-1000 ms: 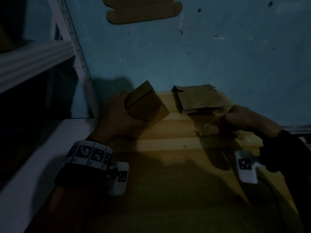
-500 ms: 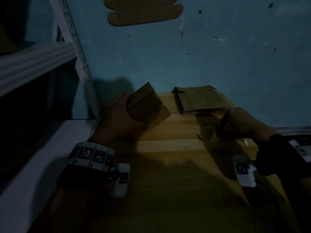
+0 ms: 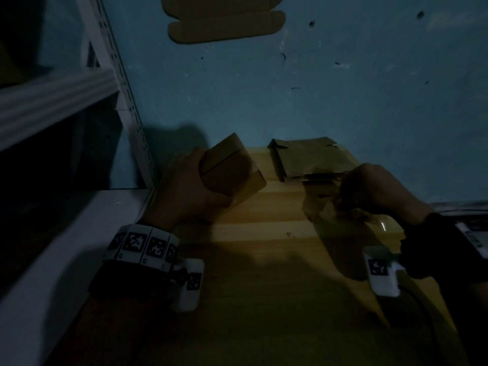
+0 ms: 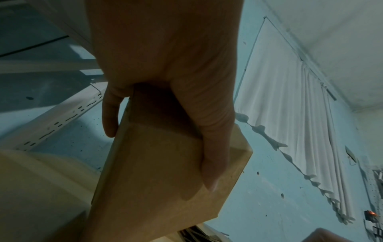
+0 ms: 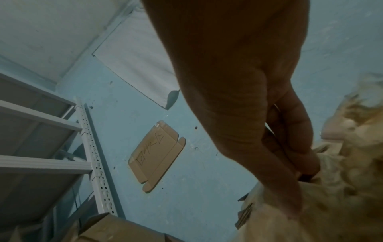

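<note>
Above wood table (image 3: 264,233) by blue wall (image 3: 290,101), left hand (image 3: 184,191) grips box (image 3: 229,170), right hand (image 3: 375,191) paper (image 3: 319,210).

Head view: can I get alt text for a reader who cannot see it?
In dim light, a person's left hand grips a small closed cardboard box at a wooden table, while the right hand pinches crumpled packing material. Flattened boxes lie by a blue wall.
</note>
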The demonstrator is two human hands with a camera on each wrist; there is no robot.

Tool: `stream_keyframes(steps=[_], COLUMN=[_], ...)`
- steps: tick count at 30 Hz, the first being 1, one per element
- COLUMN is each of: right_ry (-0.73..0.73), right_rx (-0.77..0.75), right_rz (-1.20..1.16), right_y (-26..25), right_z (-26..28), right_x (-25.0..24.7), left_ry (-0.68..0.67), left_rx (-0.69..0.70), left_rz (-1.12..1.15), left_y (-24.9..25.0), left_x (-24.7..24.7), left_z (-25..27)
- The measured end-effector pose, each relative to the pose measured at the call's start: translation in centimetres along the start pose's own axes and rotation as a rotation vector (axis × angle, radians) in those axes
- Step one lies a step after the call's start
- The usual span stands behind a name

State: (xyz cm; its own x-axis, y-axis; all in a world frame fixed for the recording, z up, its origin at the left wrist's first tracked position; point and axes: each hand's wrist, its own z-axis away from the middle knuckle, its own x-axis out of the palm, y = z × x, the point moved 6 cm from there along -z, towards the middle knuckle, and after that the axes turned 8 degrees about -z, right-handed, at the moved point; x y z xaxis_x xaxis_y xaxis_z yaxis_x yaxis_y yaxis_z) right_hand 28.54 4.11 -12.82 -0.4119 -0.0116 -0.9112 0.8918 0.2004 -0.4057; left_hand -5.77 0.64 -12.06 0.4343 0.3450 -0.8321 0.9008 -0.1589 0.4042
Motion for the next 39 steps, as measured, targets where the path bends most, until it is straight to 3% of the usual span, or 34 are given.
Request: stream_keyframes(steps=[10, 13, 17, 19, 28, 33, 39], right_ry=[-0.061, 0.030, 0.358, 0.453, 0.313, 0.417, 0.541], right_rx=[0.011, 0.019, 0.117, 0.112, 0.100, 0.010, 0.021], right_rz=[-0.058, -0.049, -0.051, -0.052, -0.104, -0.246, -0.178], right_y=[0.2, 0.1, 1.0, 1.8, 1.9, 1.2, 1.2], right_z=[-0.5, -0.4, 0.3, 0.4, 0.3, 0.5, 0.5], right_x=[0.6, 0.2, -1.6, -2.1, -1.9, -2.4, -2.8], left_ry=[0.006, 0.013, 0.008, 0.006, 0.005, -0.011, -0.007], left_rx=[-0.026, -0.018, -0.019, -0.012, 0.013, 0.008, 0.004], left_rz=[0.035, 0.023, 0.008, 0.006, 0.008, 0.001, -0.022], left_y=[-0.1, 0.0, 0.3, 0.4, 0.8, 0.6, 0.5], left_x=[0.1, 0.0, -0.1, -0.2, -0.3, -0.1, 0.0], left_z=[-0.1, -0.1, 0.0, 0.0, 0.1, 0.0, -0.1])
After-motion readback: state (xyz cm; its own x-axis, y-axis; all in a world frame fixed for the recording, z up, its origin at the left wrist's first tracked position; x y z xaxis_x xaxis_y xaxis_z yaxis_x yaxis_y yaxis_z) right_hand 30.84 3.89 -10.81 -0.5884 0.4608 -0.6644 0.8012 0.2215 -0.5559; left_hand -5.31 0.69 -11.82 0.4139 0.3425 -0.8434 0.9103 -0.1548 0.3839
